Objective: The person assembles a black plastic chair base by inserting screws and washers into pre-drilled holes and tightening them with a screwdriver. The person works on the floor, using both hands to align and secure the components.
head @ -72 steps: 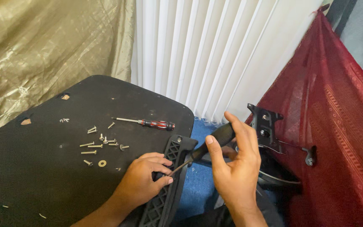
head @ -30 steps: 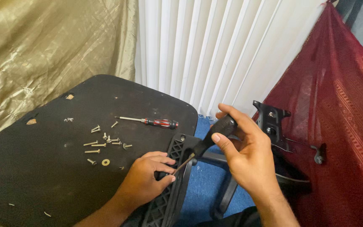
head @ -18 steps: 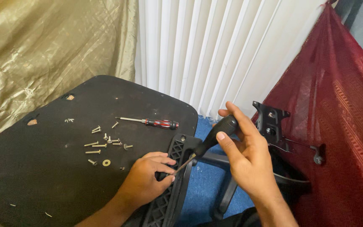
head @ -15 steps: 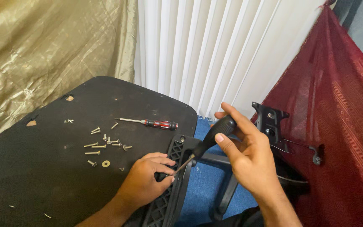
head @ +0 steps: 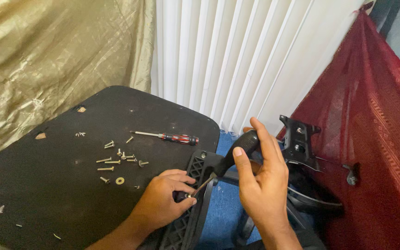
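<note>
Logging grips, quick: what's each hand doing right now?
Left hand: closed around a small screwdriver.
Right hand: fingers curled around the black armrest.

Open: bare black panel [head: 47,203] left of left hand [head: 160,203] | Obstacles: scattered screws [head: 116,159], red-handled screwdriver [head: 172,137], metal bracket [head: 297,143] beside right hand [head: 262,185]

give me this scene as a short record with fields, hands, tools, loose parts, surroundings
left hand: grips a small tool, its metal tip at the armrest base
right hand: holds the black armrest
spare tool: red and black screwdriver lying on the black seat panel
loose parts: screws and a washer scattered on the panel
surroundings: white blinds, red mesh, gold cloth
</note>
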